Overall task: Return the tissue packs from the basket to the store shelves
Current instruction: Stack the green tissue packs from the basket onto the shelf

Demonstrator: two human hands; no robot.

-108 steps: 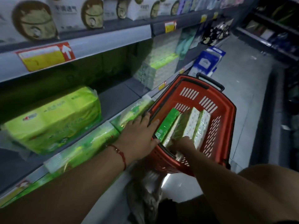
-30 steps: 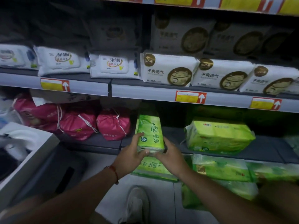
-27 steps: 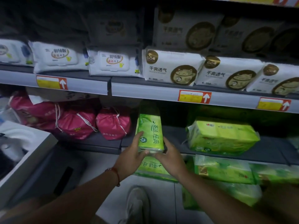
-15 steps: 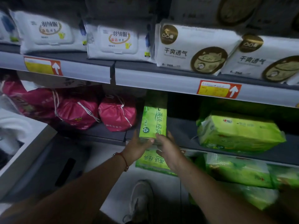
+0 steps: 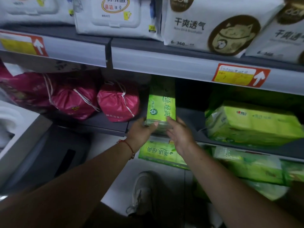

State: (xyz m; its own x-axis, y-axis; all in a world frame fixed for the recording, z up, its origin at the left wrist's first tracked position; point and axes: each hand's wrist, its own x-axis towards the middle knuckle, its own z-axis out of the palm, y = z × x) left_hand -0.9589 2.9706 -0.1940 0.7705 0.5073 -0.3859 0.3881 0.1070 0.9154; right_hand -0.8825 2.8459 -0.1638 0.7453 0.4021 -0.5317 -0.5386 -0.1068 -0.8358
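A green tissue pack (image 5: pixel 162 106) stands upright on the dark middle shelf (image 5: pixel 102 123), between pink bags and a wider green pack. My left hand (image 5: pixel 141 131) grips its lower left corner, thumb across the front. On the other side, my right hand (image 5: pixel 179 134) presses its fingers against the lower right corner. The pack's base rests near the shelf's front edge, and its top reaches into the shadow under the upper shelf. The basket is out of view.
Pink drawstring bags (image 5: pixel 118 104) sit left of the pack and a wide green tissue bundle (image 5: pixel 251 122) lies to the right. More green packs (image 5: pixel 162 153) fill the shelf below. White packs (image 5: pixel 212 25) line the upper shelf. A grey counter (image 5: pixel 21 139) stands at left; my shoe (image 5: pixel 141 191) is on the floor.
The pack came out of the basket and went up to the middle shelf. Over the last second both hands pushed it deeper onto the shelf, and the view moved closer.
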